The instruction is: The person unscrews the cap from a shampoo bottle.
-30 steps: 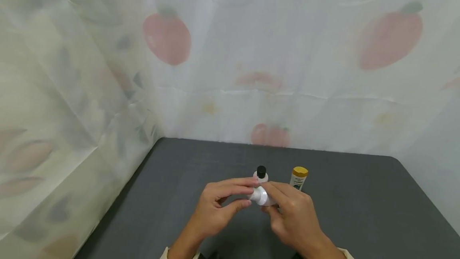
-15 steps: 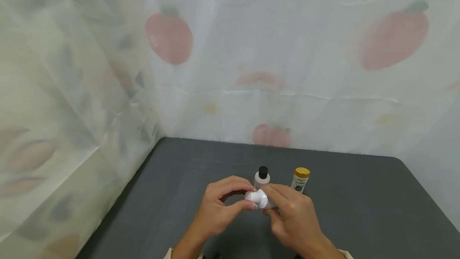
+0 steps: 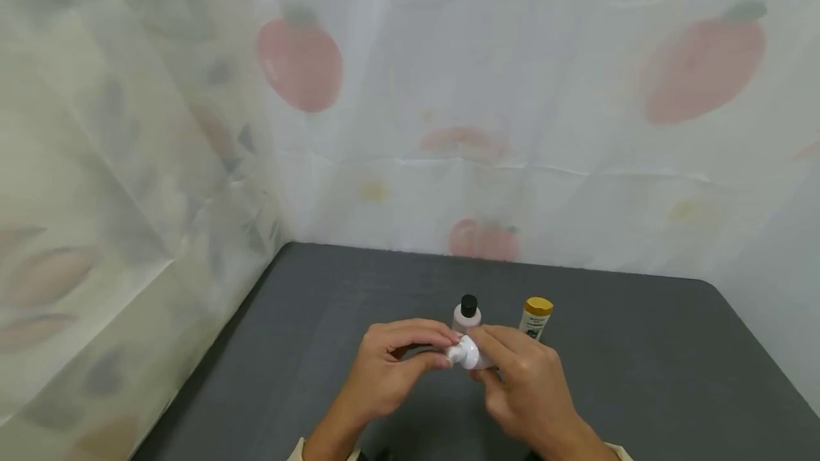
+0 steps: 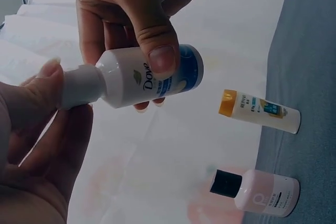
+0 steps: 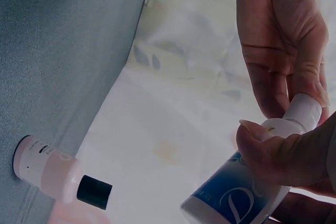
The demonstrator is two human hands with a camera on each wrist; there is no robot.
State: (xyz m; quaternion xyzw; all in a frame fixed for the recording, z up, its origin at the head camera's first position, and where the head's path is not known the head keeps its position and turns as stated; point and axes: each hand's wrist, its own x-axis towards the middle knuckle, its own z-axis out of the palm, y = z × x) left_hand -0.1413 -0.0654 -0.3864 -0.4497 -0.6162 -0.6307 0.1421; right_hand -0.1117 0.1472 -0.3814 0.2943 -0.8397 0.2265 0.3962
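In the left wrist view, a small white Dove bottle [image 4: 121, 80] with a blue lower label lies sideways in the air. My right hand [image 3: 525, 379] grips its body, the thumb lying along the label. The fingers and thumb of my left hand [image 3: 387, 368] pinch the white cap [image 4: 83, 86], which sits on the bottle's neck. Beyond the hands, a pink bottle with a black cap [image 3: 467, 316] stands on the table. To its right is a white bottle with a yellow cap [image 3: 534, 319], standing too; my right hand overlaps its lower part in the head view.
The dark grey table [image 3: 359, 279] runs back to a white curtain [image 3: 544, 91] printed with red fruit. Another printed sheet [image 3: 128, 198] hangs along the left edge.
My left fingers and thumb have shifted round the cap, showing more of it half a second ago than now. The right hand keeps its grip on the bottle; the two standing bottles stay put.
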